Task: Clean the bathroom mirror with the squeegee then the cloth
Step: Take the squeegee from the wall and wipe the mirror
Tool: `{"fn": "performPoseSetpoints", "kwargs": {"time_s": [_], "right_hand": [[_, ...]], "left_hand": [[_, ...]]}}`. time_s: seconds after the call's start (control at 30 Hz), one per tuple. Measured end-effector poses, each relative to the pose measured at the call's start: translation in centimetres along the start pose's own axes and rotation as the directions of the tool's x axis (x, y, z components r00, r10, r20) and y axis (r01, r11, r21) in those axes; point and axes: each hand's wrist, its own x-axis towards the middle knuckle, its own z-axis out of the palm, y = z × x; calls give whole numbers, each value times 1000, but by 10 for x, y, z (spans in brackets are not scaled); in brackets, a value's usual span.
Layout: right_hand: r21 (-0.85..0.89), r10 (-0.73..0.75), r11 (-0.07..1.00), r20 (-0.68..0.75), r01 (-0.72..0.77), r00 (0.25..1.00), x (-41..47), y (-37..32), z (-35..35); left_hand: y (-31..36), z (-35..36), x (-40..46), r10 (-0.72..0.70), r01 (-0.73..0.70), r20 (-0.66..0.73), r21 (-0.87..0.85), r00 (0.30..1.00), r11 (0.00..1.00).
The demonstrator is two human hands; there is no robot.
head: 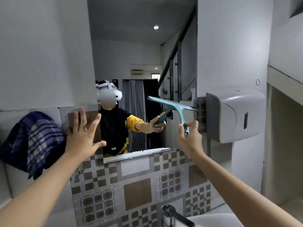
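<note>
The tall wall mirror [139,54] hangs straight ahead, with streaks of white foam along its bottom edge. My right hand [190,138] grips the handle of a teal squeegee [176,108], whose blade lies across the mirror's lower right part, tilted down to the right. My left hand [83,133] is flat on the tiled wall at the mirror's left edge, fingers spread, holding nothing. A blue checked cloth [32,143] hangs on the wall to the left of that hand.
A white and grey dispenser [234,115] is mounted on the wall just right of the mirror, close to the squeegee blade's end. Below are patterned tiles, a chrome tap [173,217] and the rim of a white basin [213,220].
</note>
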Motion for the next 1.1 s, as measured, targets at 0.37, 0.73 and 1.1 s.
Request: {"fn": "performPoseSetpoints", "kwargs": {"time_s": [0.37, 0.73, 1.1], "right_hand": [[310, 217, 937, -166, -158, 962, -41, -50, 63], [459, 215, 874, -69, -161, 974, -89, -86, 132], [190, -173, 966, -36, 177, 984, -107, -62, 134]], "left_hand": [[5, -6, -5, 21, -21, -21, 13, 1000, 1000], [3, 14, -30, 92, -92, -69, 15, 993, 996], [-2, 38, -52, 123, -129, -111, -53, 986, 990]]}}
